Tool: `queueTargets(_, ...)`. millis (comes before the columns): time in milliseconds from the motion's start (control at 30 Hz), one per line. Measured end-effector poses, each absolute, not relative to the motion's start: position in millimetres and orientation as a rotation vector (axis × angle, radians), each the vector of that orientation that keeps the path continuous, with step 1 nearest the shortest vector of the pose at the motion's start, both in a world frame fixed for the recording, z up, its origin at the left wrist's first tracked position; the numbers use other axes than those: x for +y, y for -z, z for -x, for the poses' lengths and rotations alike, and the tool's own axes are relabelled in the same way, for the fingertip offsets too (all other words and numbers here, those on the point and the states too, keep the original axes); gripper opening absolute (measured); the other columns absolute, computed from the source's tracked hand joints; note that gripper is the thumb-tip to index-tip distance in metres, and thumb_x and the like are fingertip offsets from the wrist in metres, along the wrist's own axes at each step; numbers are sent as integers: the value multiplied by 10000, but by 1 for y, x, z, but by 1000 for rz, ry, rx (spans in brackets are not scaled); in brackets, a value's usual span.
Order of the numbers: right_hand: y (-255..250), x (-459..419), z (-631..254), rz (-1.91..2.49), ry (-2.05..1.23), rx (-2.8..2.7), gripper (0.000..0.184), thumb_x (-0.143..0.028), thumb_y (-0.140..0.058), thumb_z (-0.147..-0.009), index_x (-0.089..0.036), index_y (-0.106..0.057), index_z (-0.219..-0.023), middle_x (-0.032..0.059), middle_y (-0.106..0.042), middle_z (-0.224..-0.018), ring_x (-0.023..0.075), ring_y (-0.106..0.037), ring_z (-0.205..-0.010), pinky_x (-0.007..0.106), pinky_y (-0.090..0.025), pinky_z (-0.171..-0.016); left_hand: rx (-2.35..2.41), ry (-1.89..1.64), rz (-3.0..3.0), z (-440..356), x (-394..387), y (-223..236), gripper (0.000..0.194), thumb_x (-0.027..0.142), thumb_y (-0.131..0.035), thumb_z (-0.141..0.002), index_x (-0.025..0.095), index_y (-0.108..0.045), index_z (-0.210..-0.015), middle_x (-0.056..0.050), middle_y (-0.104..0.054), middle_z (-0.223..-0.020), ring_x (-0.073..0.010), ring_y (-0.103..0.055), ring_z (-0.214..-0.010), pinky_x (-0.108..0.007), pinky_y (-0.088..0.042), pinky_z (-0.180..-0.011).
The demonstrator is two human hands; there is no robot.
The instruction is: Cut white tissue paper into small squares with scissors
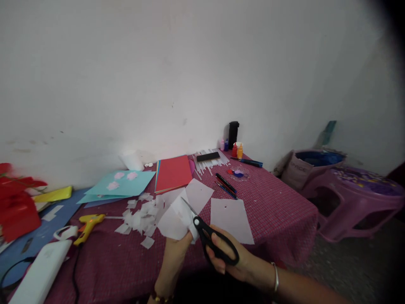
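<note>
My left hand (179, 249) is closed on a white sheet of thin paper (174, 217), held up over the near edge of the table. In my right hand (232, 251) are black-handled scissors (218, 247), fingers through the loops. Their blades (189, 207) point up and left and lie against the white paper; whether they are cutting through it I cannot tell. Just left of the paper lies a heap of small white paper pieces (141, 217). White sheets rest behind and beside my hands, one of them a loose sheet (230, 217) on the right.
A yellow glue gun (90, 223) and a white power strip (42, 270) with cords lie left. Behind are blue cards (110, 185), red paper (174, 171), pencils (226, 183), paint bottles (239, 151) and a black case (233, 134). A pink stool (354, 211) stands right of the table.
</note>
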State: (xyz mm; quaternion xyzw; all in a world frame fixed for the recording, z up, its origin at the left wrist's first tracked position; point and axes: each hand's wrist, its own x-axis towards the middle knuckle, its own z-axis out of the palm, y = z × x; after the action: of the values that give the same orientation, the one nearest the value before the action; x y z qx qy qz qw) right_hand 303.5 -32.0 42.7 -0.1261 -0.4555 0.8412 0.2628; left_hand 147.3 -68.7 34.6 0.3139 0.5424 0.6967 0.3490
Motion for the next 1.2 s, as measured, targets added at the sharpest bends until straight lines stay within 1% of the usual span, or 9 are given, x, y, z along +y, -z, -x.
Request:
queueTargets(233, -44, -32, -304, 263, -2459, -1025, 527, -628, -615, -760, -172, -481, -987, -7, -564, -722, 76, -470, -485, 211, -399, -461, 1504, -1731, -818, -148, -72, -39, 449, 272, -763, -649, 191, -668, -1081, -109, -730, -1043, -264, -599, -1135, -411, -376, -1056)
queueTargets(433, -47, -29, -303, 258, -2418, -1067, 490, -623, -578, -792, -159, -511, -935, -7, -544, -709, 64, -421, -463, 205, -358, -442, 1488, -1670, -863, -151, -74, -31, 445, 303, -743, -655, 143, -670, -1064, -135, -696, -1134, -262, -620, -1095, -382, -417, -1018)
queueTargets(700, -45, -28, -300, 326, -2293, -1212, 420, -580, -558, -833, -175, -467, -903, -44, -515, -649, 29, -338, -360, 172, -276, -344, 1499, -1678, -836, -155, -75, -29, 465, 308, -767, -626, 183, -670, -1063, -110, -699, -1132, -267, -602, -1120, -381, -422, -1016)
queueTargets(833, -48, -22, -303, 216, -2383, -1241, 460, -599, -574, -802, -191, -457, -979, 1, -551, -769, 86, -497, -535, 214, -381, -484, 1429, -1755, -822, -146, -72, -31, 549, 282, -753, -637, 179, -619, -1159, -116, -670, -1181, -252, -597, -1119, -371, -421, -1005)
queueTargets(900, -55, -11, -313, 235, -2338, -1351, 467, -601, -551, -808, -188, -451, -1003, 15, -547, -809, 107, -508, -605, 242, -387, -550, 1423, -1726, -801, -133, -70, -33, 556, 285, -757, -614, 150, -623, -1135, -123, -695, -1112, -256, -643, -1008, -374, -473, -919)
queueTargets(967, -63, 6, -329, 348, -2134, -1621, 422, -561, -545, -821, -184, -449, -983, 12, -536, -798, 111, -484, -614, 248, -364, -567, 1479, -1540, -870, -116, -69, -36, 497, 318, -737, -618, 127, -649, -1069, -121, -727, -973, -251, -671, -833, -366, -514, -779)
queueTargets(1067, -68, 33, -363, 731, -1482, -2139, 337, -378, -677, -730, -191, -466, -915, 6, -544, -786, 131, -480, -656, 250, -343, -589, 1740, -1110, -1184, -86, -69, -45, 310, 391, -641, -685, 151, -693, -874, -79, -714, -749, -231, -628, -637, -330, -479, -612)
queueTargets(1133, -65, 44, -385, 988, -960, -2366, 283, -265, -651, -718, -186, -504, -947, 39, -594, -843, 163, -523, -716, 271, -348, -638, 1901, -974, -1306, -69, -69, -52, 209, 386, -613, -698, 187, -667, -668, -41, -644, -604, -226, -584, -605, -312, -434, -603)
queueTargets(1200, -59, 48, -402, 1128, -648, -2479, 268, -216, -596, -732, -178, -524, -988, 68, -626, -884, 185, -561, -752, 281, -354, -665, 2017, -949, -1332, -55, -69, -58, 201, 350, -622, -688, 209, -597, -547, -13, -554, -535, -222, -552, -628, -306, -401, -645)
